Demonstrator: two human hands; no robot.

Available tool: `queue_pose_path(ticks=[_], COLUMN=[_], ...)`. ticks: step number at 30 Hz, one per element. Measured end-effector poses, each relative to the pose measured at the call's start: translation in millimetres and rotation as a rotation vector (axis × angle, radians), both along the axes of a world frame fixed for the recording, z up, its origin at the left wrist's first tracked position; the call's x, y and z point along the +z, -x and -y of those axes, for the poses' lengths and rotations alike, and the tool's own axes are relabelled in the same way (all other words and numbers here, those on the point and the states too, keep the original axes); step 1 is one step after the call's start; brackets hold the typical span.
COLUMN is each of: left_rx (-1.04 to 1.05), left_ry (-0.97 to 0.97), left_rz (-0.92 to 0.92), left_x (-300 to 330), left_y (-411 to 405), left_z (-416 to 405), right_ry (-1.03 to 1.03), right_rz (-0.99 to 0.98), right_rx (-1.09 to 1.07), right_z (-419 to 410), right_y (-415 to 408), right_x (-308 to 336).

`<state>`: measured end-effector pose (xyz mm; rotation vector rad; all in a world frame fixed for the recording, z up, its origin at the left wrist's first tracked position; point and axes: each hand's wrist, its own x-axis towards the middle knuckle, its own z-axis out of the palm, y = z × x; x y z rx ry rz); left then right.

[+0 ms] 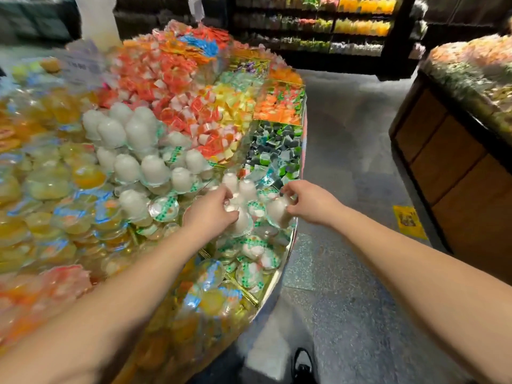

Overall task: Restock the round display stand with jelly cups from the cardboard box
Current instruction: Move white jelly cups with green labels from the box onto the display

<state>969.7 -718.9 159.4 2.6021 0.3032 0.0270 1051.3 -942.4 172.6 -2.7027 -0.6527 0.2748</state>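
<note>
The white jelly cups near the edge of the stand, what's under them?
More white jelly cups lie under them, some lid-up with green-dotted lids. The left hand and right hand each grip a cup, covering some. The stand floor beneath is hidden.

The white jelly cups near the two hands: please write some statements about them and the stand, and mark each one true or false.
1. The right hand holds a white jelly cup near the stand's edge. True.
2. The left hand rests on the floor. False: it is among the white cups on the round display stand.
3. The cardboard box stands beside the hands. False: no box is in view.
4. Orange and red packets lie in the section behind the white cups. True.
5. Yellow jelly cups fill the section left of the white ones. True.
</note>
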Motion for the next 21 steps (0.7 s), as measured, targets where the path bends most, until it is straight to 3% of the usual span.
queue_pose_path(ticks=[10, 21], left_rx=[0.173, 0.204], left_ry=[-0.133, -0.267], left_rz=[-0.183, -0.244], left_x=[-50.5, -75.5], left_y=[-58.7, -99.8], left_z=[48.9, 61.8], right_ry=[0.093, 0.09], right_rz=[-0.049, -0.134], right_rx=[0.332, 0.504], right_z=[-20.1, -52.9], right_y=[-111.2, -151.2], right_x=[-50.2, -83.9])
